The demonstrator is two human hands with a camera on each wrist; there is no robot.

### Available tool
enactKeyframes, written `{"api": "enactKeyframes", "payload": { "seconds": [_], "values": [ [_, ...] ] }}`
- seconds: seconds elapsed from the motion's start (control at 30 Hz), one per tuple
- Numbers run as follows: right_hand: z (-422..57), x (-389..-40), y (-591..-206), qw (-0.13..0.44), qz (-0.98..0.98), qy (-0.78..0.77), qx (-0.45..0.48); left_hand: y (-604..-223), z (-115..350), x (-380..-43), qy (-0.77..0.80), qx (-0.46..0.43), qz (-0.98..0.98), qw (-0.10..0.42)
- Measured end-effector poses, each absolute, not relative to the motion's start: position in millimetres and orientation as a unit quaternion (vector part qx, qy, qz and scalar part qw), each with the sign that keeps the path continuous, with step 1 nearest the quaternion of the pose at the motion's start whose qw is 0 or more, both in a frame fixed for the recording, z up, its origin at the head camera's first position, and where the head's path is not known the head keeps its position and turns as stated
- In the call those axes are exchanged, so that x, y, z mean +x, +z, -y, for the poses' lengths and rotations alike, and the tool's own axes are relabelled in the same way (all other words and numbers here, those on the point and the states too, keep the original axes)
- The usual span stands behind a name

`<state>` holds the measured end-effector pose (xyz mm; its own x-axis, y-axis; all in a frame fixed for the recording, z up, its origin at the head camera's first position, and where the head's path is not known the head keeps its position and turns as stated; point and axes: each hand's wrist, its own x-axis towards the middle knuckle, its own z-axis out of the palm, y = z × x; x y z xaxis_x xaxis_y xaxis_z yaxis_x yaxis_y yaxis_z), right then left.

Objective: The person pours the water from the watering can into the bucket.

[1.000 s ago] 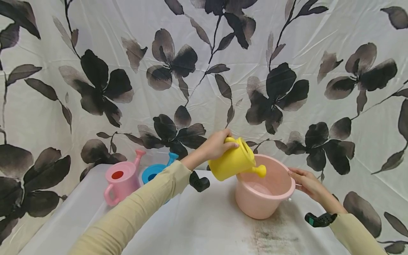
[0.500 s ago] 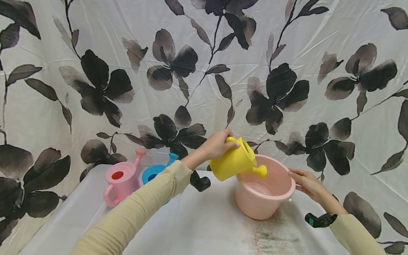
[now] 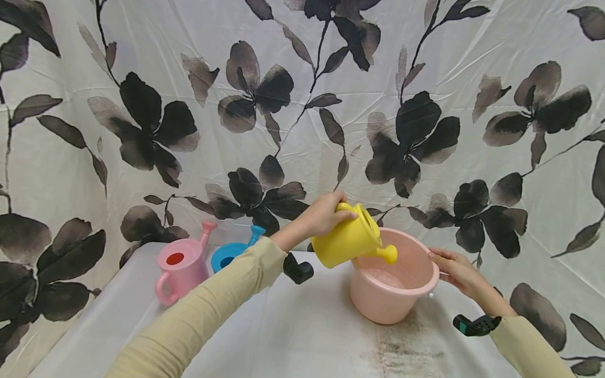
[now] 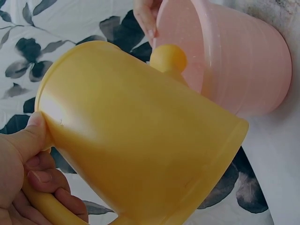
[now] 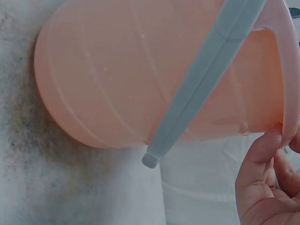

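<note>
A yellow watering can hangs tipped over the left side of a pink bucket, its round spout head above the bucket's opening. My left hand grips the can by its handle; in the left wrist view the fingers curl around that handle and the thumb lies against the can's wall. On the bucket's right side my right hand pinches the rim, thumb outside, as the right wrist view shows. A grey bail handle hangs across the bucket's outer wall there. No water stream shows at the spout.
At the left of the white table stand a pink watering can and a blue watering can, the blue one partly behind my left forearm. Brownish smudges mark the tabletop before the bucket. A floral curtain hangs behind.
</note>
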<state>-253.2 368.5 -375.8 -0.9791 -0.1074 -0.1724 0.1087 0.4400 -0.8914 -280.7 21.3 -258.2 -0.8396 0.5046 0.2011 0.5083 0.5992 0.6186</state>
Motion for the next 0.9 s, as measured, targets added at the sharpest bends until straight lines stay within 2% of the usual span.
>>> {"api": "enactKeyframes", "payload": {
  "seconds": [0.9],
  "values": [
    [-367.4, -252.0, -375.3, 0.101, -0.839, -0.535, 0.008, -255.0, -23.5, -278.9, -0.341, -0.277, 0.898, 0.002]
  ]
}}
